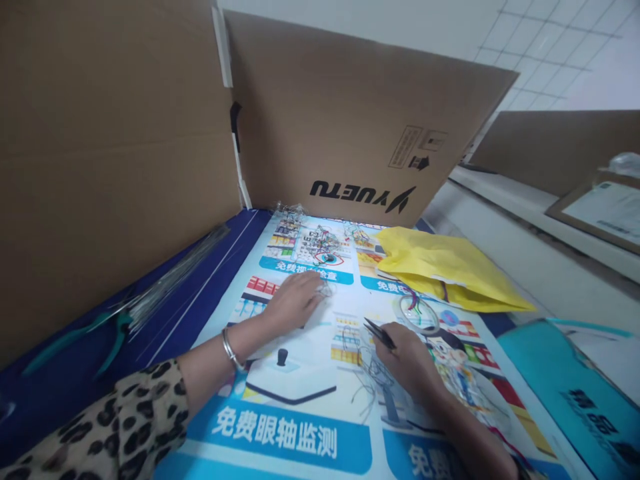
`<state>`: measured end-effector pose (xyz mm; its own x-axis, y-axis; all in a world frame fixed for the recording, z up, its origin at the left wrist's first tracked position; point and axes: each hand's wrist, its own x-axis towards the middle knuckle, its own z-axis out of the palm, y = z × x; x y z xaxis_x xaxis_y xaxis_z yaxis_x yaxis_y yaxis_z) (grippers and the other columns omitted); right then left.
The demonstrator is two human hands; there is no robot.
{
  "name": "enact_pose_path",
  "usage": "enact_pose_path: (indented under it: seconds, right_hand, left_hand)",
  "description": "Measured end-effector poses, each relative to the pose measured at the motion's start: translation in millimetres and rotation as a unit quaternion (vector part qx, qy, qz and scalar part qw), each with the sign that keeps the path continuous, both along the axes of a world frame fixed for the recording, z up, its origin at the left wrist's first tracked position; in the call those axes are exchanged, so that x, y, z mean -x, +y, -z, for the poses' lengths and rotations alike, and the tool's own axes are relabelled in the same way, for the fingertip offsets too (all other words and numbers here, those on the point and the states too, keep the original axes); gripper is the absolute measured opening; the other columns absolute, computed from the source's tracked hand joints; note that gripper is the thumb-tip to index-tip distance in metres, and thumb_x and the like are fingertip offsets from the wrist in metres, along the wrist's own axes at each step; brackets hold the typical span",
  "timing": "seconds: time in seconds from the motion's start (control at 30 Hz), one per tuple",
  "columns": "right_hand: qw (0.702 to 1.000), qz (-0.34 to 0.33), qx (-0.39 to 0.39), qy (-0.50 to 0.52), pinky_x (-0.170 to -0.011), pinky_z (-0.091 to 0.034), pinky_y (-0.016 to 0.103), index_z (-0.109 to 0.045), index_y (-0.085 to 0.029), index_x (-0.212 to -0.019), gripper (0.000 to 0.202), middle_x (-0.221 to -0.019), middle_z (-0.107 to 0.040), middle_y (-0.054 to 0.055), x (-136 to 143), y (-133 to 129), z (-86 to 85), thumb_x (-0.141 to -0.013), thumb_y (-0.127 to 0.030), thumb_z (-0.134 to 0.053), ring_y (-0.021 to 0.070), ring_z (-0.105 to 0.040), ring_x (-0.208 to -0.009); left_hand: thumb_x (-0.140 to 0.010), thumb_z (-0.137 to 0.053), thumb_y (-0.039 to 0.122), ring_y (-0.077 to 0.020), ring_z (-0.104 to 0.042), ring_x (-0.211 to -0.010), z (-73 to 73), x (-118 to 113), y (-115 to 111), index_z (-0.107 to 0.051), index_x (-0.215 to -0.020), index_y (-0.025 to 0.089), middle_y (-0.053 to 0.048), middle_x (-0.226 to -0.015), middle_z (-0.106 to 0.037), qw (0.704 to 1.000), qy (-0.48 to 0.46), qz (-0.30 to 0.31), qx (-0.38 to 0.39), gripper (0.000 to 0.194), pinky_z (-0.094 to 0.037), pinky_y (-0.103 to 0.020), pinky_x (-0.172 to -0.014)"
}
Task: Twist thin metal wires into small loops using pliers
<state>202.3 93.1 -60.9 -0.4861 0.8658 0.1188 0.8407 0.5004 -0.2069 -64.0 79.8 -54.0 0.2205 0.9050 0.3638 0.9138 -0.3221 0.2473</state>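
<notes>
My left hand (295,300), a silver bangle at its wrist, is over the printed sheet (345,393), with fingers pinched together. At its fingertips is a small piece of thin wire (326,289), blurred. My right hand (413,357) grips dark pointed tweezers (381,333), their two tips slightly apart and directed toward my left hand. Beside and under my right hand lie several curled thin wires (369,381). A clear round dish (419,313) with purple and green strands sits just beyond that hand. More tangled wire pieces (325,241) lie farther back.
Cardboard panels (360,120) stand behind and left. A yellow pouch (445,267) lies back right, near a teal packet (570,393). At left are teal-handled pliers (117,343) and a bundle of straight wires (170,283) on blue cloth.
</notes>
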Motion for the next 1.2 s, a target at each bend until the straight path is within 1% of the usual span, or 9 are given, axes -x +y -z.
enact_pose_path:
  seconds: [0.07,0.13,0.27,0.47,0.63,0.83,0.97,1.03,1.2]
  right_hand:
    - [1.0,-0.002,-0.005,-0.001,-0.062,-0.032,0.027,-0.051,-0.018,-0.074,0.015,-0.072,-0.057,0.004,0,0,0.6,-0.082,-0.028,-0.043,0.0191,-0.052,-0.07]
    - [1.0,-0.003,-0.007,-0.004,-0.061,-0.032,0.027,-0.052,-0.018,-0.074,0.015,-0.072,-0.057,0.004,1,0,0.9,-0.082,-0.028,-0.043,0.0188,-0.052,-0.07]
    - [1.0,-0.009,-0.006,-0.004,-0.062,-0.032,0.027,-0.053,-0.018,-0.075,0.015,-0.074,-0.058,0.004,0,0,0.6,-0.082,-0.027,-0.043,0.0184,-0.052,-0.07]
    - [1.0,-0.012,-0.021,-0.008,-0.061,-0.032,0.027,-0.056,-0.018,-0.076,0.014,-0.074,-0.059,0.005,-1,0,0.0,-0.079,-0.026,-0.044,0.0183,-0.052,-0.069]
    - [1.0,-0.009,-0.022,0.012,-0.06,-0.032,0.026,-0.055,-0.018,-0.072,0.015,-0.071,-0.059,0.004,1,-1,-2.8,-0.079,-0.026,-0.044,0.0179,-0.053,-0.067]
    - [0.994,0.04,0.02,0.104,-0.059,-0.035,0.025,-0.055,-0.019,-0.07,0.016,-0.067,-0.059,0.002,9,-14,-20.8,-0.078,-0.028,-0.045,0.0157,-0.054,-0.064]
    - [0.984,0.046,0.058,0.165,-0.058,-0.035,0.023,-0.056,-0.019,-0.069,0.013,-0.067,-0.058,0.0,19,-29,-35.9,-0.076,-0.027,-0.047,0.0136,-0.053,-0.063]
    - [0.982,0.032,0.055,0.176,-0.057,-0.035,0.022,-0.055,-0.019,-0.067,0.011,-0.064,-0.056,0.0,24,-37,-39.7,-0.074,-0.025,-0.048,0.0128,-0.051,-0.06]
    - [0.984,-0.034,-0.029,0.172,-0.058,-0.034,0.023,-0.049,-0.019,-0.061,0.012,-0.061,-0.052,0.001,29,-49,-34.0,-0.074,-0.021,-0.048,0.0136,-0.048,-0.061]
  left_hand:
    - [-0.089,-0.041,0.031,-0.0253,-0.03,-0.131,-3.2,16,6,-0.046,-0.126,0.015,-0.012,-0.139,-0.04,0.999,0.008,-0.03,-0.009,0.04,-0.022,-0.042,-0.107]
    - [-0.088,-0.042,0.043,-0.0284,-0.021,-0.134,-4.7,32,11,-0.041,-0.132,0.021,-0.01,-0.146,-0.028,0.992,0.09,-0.069,0.049,0.049,-0.019,-0.046,-0.106]
    - [-0.085,-0.039,0.055,-0.0298,-0.03,-0.13,-5.5,46,10,-0.042,-0.131,0.029,-0.007,-0.141,-0.038,0.985,0.128,-0.071,0.096,0.053,-0.027,-0.046,-0.101]
    - [-0.082,-0.042,0.058,-0.04,-0.045,-0.114,-14.0,25,-18,-0.046,-0.128,0.014,-0.023,-0.13,-0.046,0.968,0.164,-0.159,0.104,0.063,-0.03,-0.053,-0.09]
    - [-0.082,-0.04,0.06,-0.0366,-0.057,-0.095,-24.6,15,-31,-0.054,-0.116,0.007,-0.025,-0.106,-0.059,0.958,0.189,-0.19,0.099,0.063,-0.04,-0.044,-0.079]
    - [-0.084,-0.044,0.049,-0.0355,-0.061,-0.087,-50.7,10,-40,-0.059,-0.109,0.009,-0.02,-0.094,-0.064,0.971,0.158,-0.163,0.077,0.049,-0.041,-0.045,-0.077]
    - [-0.085,-0.046,0.039,-0.0243,-0.062,-0.09,-55.7,-12,-51,-0.064,-0.102,0.021,-0.006,-0.099,-0.068,0.988,-0.068,-0.022,0.135,0.03,-0.044,-0.033,-0.076]
    - [-0.084,-0.048,0.035,-0.0166,-0.063,-0.075,-49.2,-28,-56,-0.066,-0.091,0.02,-0.002,-0.085,-0.07,0.943,-0.216,0.048,0.248,0.025,-0.044,-0.025,-0.064]
    - [-0.081,-0.052,0.042,-0.0101,-0.058,-0.058,-30.9,-52,-65,-0.061,-0.083,0.013,-0.004,-0.07,-0.067,0.788,-0.473,0.06,0.389,0.03,-0.039,-0.02,-0.051]
